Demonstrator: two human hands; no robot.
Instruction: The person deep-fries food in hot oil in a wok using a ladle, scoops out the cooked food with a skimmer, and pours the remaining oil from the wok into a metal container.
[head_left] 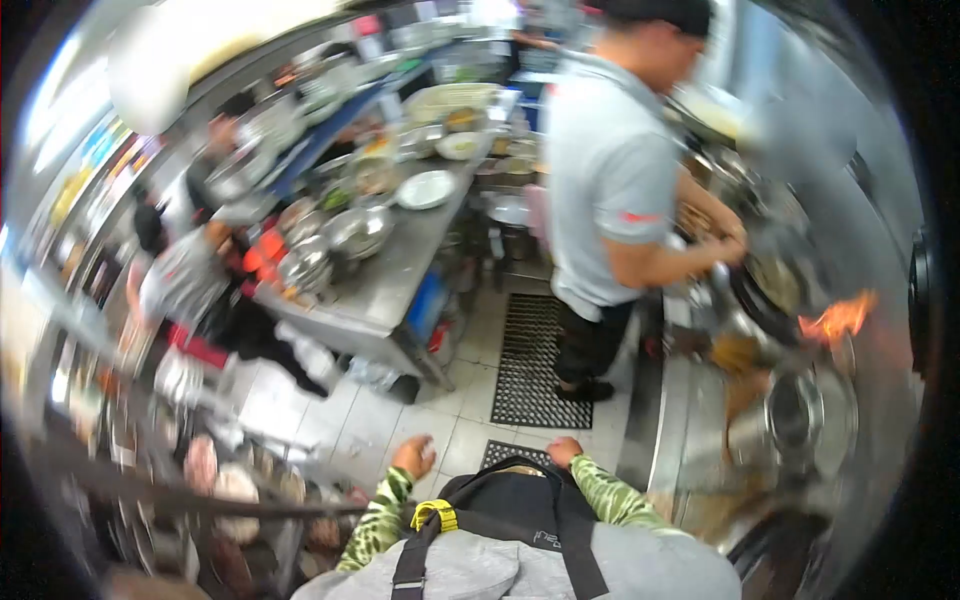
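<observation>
My left hand (413, 457) hangs in front of me at waist height over the tiled floor, its fingers loosely bent and apart, holding nothing. My right hand (564, 452) is held by my waist with the fingers curled in, and I see nothing in it. Both arms wear green patterned sleeves. Below and ahead of my hands lies a black perforated floor mat (540, 360). The stove counter (690, 440) runs along my right side, with a metal pot (793, 410) on it. Neither hand touches any of these.
A co-worker (610, 180) stands at the stove ahead right, hands over a pan, near a flame (838, 318). A steel table (385, 290) bears bowls and a white plate (427, 189). Another person (190, 285) bends at its left. Shelves of dishes (235, 490) stand close left.
</observation>
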